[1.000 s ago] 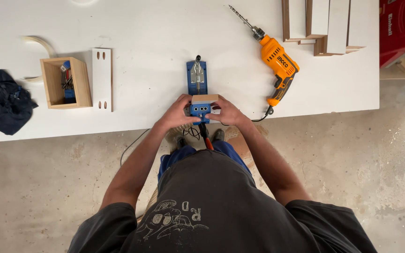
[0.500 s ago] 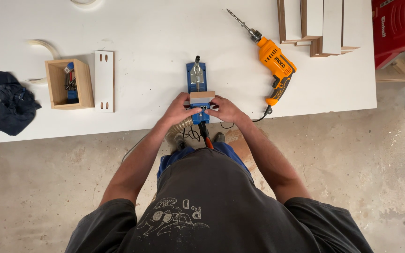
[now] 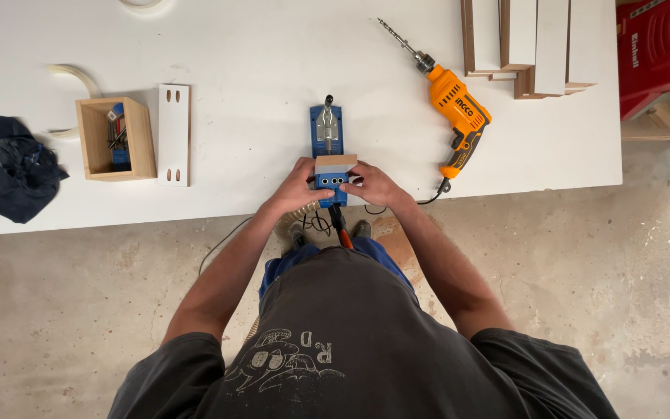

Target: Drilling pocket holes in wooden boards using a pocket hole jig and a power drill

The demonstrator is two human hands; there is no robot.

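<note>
Blue jig [image 3: 330, 180], with a small wooden block [image 3: 336, 163] seated on it, is sitting at the near edge of the white table [image 3: 273, 46]. I am pinching that jig from both sides, left hand [image 3: 298, 186] and right hand [image 3: 371, 185] curled against its ends. I judge even pressure is keeping the block square. Right of the jig an orange drill [image 3: 457, 116] is lying; left, a slotted white panel [image 3: 174, 133] and wooden box [image 3: 115, 138].

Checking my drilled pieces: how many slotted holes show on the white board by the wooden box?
4 on the white board: two slots side by side near its far end, two near its near end. Its underside is hidden. It lies right of the wooden box.
</note>
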